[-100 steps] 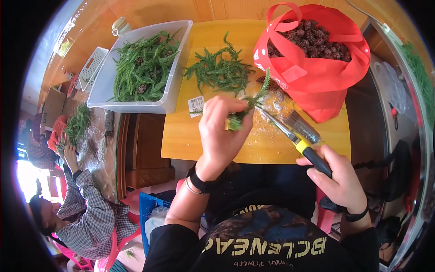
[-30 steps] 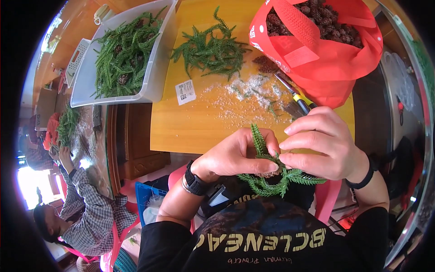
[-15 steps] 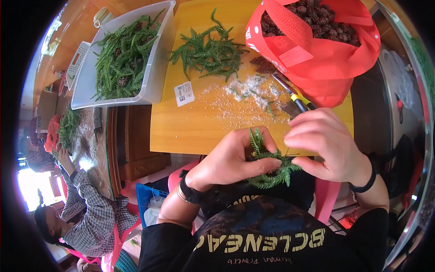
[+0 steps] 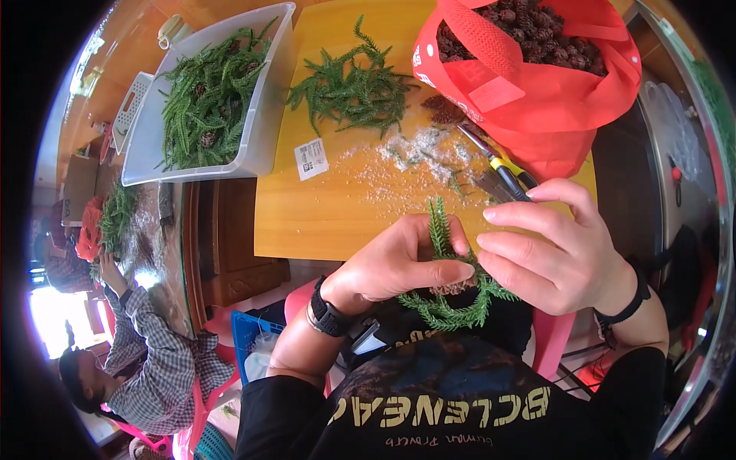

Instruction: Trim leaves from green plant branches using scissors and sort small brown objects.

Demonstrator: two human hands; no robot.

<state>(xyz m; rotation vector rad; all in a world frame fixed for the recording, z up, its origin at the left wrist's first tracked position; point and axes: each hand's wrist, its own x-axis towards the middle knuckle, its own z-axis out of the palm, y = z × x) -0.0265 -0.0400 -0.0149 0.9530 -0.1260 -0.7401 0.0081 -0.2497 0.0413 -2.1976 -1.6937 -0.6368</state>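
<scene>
My left hand (image 4: 406, 264) pinches a green artificial pine sprig (image 4: 452, 310) between thumb and fingers, in front of my chest at the table's near edge. A brown pine cone (image 4: 454, 288) shows partly under my left thumb, with the needled stems curving round it. My right hand (image 4: 552, 249) is at the sprig's right side, its fingers curled over the greenery; its thumb is hidden behind them. Just beyond the right hand lie a yellow-and-black-handled tool (image 4: 502, 165) and a dark brush-like piece (image 4: 494, 184).
A clear plastic bin (image 4: 264, 146) of pine sprigs stands left of a loose sprig pile (image 4: 356, 92). A red bag (image 4: 552, 130) of pine cones stands far right. White flakes (image 4: 429, 149) and a label (image 4: 311, 159) lie on the yellow table (image 4: 307, 230). Another person (image 4: 157, 376) works at the left.
My right hand has turned and its fingers have curled in over the sprig's right side. The sprig has tilted in my left hand, showing more of the cone.
</scene>
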